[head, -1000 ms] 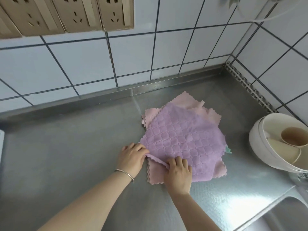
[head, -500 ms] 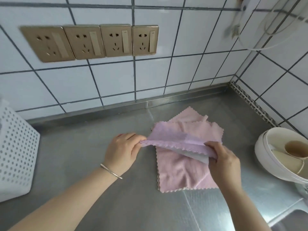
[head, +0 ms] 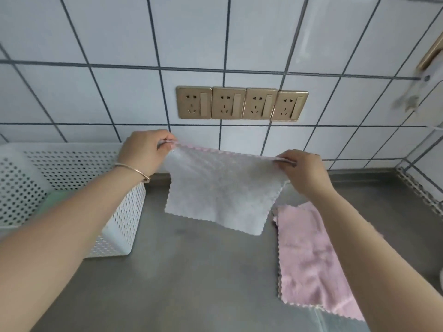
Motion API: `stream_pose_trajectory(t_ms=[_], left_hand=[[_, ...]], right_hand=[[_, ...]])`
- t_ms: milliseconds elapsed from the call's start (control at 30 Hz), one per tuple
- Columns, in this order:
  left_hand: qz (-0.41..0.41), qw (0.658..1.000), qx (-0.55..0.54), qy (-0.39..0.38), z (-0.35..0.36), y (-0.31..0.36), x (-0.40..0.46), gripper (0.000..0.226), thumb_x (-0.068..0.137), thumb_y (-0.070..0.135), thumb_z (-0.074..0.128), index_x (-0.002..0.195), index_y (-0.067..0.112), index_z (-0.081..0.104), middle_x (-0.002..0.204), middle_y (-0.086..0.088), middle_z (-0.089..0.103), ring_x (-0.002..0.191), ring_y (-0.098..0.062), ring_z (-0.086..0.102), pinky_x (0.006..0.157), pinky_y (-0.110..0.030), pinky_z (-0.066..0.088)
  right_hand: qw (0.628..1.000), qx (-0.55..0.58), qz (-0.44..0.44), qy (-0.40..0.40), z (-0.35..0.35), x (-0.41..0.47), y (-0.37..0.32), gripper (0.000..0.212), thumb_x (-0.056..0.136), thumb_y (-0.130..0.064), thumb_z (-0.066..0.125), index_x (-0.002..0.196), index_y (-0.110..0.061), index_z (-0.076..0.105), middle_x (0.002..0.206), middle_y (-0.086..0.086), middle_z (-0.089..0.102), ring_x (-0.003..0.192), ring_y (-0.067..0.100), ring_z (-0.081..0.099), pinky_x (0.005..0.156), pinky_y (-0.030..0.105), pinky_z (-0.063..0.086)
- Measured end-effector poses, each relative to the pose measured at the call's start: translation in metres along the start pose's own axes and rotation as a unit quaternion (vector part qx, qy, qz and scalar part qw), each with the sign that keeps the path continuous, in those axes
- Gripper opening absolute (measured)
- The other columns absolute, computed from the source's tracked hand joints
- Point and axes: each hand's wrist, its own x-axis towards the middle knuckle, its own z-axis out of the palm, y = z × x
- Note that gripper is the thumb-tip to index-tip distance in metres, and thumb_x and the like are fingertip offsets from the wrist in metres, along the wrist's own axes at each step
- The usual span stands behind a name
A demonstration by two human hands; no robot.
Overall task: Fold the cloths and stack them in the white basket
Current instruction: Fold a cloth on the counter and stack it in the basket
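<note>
**Above the steel counter: top cloth lifted and spread between two hands**

Above the counter [head: 191, 271], held up by its top edge: pale lilac cloth [head: 220, 192], hanging flat and free, lower edge clear of the steel. Pinched at the upper left corner by the left hand [head: 143, 149], thumb and curled fingers closed on the scalloped hem; pinched at the upper right corner by the right hand [head: 302, 168] in the same way. Stretched fairly taut between the two, sagging slightly toward the right.

Lying below and to the right, on the counter: pink cloths [head: 309, 259], unfolded, partly hidden by the right forearm. Standing at the left, against the tiled wall: white basket [head: 115, 226], perforated, with something pale green showing inside, too indistinct to name.

Compared with half a second ago: then peeled halfway off the pile, near edge rolled back low over the pink; now raised fully clear, opened out at the height of the wall sockets [head: 242, 103]. Compared with a second ago: then flat on top of the pile, both hands at its near edge.

Meaning for the task, as a judgement: one cloth separated and ready for its first fold, probably corners brought together in the air or laid down and doubled over. Folding itself not yet begun; pink cloths not yet folded.
</note>
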Motion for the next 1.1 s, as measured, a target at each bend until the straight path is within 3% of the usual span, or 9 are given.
stream_pose_trajectory(t_ms=[167,300,367,467,633,767,867,967,1100], left_hand=[[0.043,0.998,0.04,0.008,-0.036,-0.03,-0.065,0.013,0.085,0.025,0.06,0.089,0.021,0.072,0.085,0.006,0.07,0.082,-0.022,0.065,0.065,-0.026,0.043],[0.065,0.991,0.07,-0.096,-0.012,-0.052,-0.141,0.02,0.076,0.041,0.048,0.077,0.033,0.066,0.07,0.019,0.056,0.058,-0.006,0.055,0.047,-0.016,0.035],[0.076,0.98,0.089,-0.162,0.013,-0.063,-0.179,0.005,0.071,0.034,0.063,0.074,0.033,0.059,0.069,0.018,0.056,0.055,-0.003,0.054,0.043,-0.009,0.026],[0.072,0.964,0.106,-0.234,0.051,-0.078,-0.225,0.036,0.054,0.025,0.083,0.071,0.032,0.052,0.066,0.017,0.054,0.048,-0.003,0.053,0.041,-0.011,0.019],[0.069,0.944,0.102,-0.306,0.085,-0.089,-0.277,0.043,0.044,0.031,0.085,0.068,0.032,0.049,0.062,0.02,0.054,0.046,0.003,0.05,0.04,-0.009,0.022],[0.055,0.942,0.075,-0.323,0.088,-0.091,-0.303,0.028,0.046,0.033,0.08,0.062,0.037,0.057,0.065,0.022,0.053,0.051,0.006,0.051,0.04,-0.009,0.029],[0.044,0.951,0.05,-0.303,0.091,-0.099,-0.321,0.005,0.068,0.04,0.053,0.072,0.037,0.055,0.073,0.02,0.05,0.059,0.004,0.053,0.042,-0.009,0.035],[0.027,0.954,0.041,-0.295,0.097,-0.104,-0.327,0.01,0.072,0.036,0.048,0.073,0.034,0.057,0.076,0.018,0.052,0.07,0.001,0.046,0.051,-0.012,0.037],[0.02,0.958,0.038,-0.282,0.1,-0.103,-0.326,0.012,0.074,0.033,0.048,0.069,0.029,0.058,0.076,0.014,0.055,0.073,-0.002,0.042,0.061,-0.018,0.038]], right_hand=[[0.994,0.059,-0.086,0.016,0.016,-0.048,-0.021,0.005,0.079,-0.008,0.07,0.081,-0.013,0.071,0.072,-0.004,0.061,0.071,0.015,0.055,0.061,0.005,0.037],[0.991,0.013,-0.105,-0.081,0.061,-0.085,0.016,0.013,0.072,-0.006,0.076,0.077,-0.018,0.073,0.077,-0.004,0.065,0.066,0.007,0.053,0.06,0.007,0.037],[0.987,-0.013,-0.087,-0.135,0.09,-0.107,0.038,0.016,0.072,-0.005,0.074,0.078,-0.02,0.074,0.08,-0.004,0.067,0.075,0.01,0.056,0.063,0.01,0.038],[0.974,-0.062,-0.032,-0.216,0.129,-0.141,0.061,0.017,0.079,-0.011,0.065,0.085,-0.026,0.073,0.092,-0.005,0.067,0.092,0.016,0.061,0.073,0.024,0.044],[0.945,-0.118,-0.013,-0.303,0.159,-0.185,0.085,0.022,0.087,-0.024,0.055,0.098,-0.035,0.07,0.1,-0.015,0.06,0.108,0.009,0.054,0.076,0.021,0.04],[0.944,-0.129,0.003,-0.305,0.167,-0.209,0.096,0.023,0.083,-0.022,0.055,0.094,-0.038,0.069,0.107,-0.016,0.061,0.107,0.01,0.054,0.076,0.023,0.041],[0.951,-0.112,0.025,-0.287,0.172,-0.224,0.104,0.025,0.068,-0.017,0.061,0.08,-0.037,0.068,0.089,-0.016,0.064,0.086,0.016,0.064,0.062,0.026,0.047],[0.963,-0.099,0.006,-0.252,0.179,-0.234,0.112,0.019,0.056,-0.021,0.056,0.067,-0.034,0.063,0.071,-0.016,0.059,0.065,0.015,0.062,0.046,0.021,0.044],[0.967,-0.101,-0.028,-0.231,0.178,-0.238,0.113,0.018,0.057,-0.022,0.056,0.069,-0.033,0.062,0.074,-0.016,0.057,0.071,0.01,0.051,0.048,0.021,0.046]])
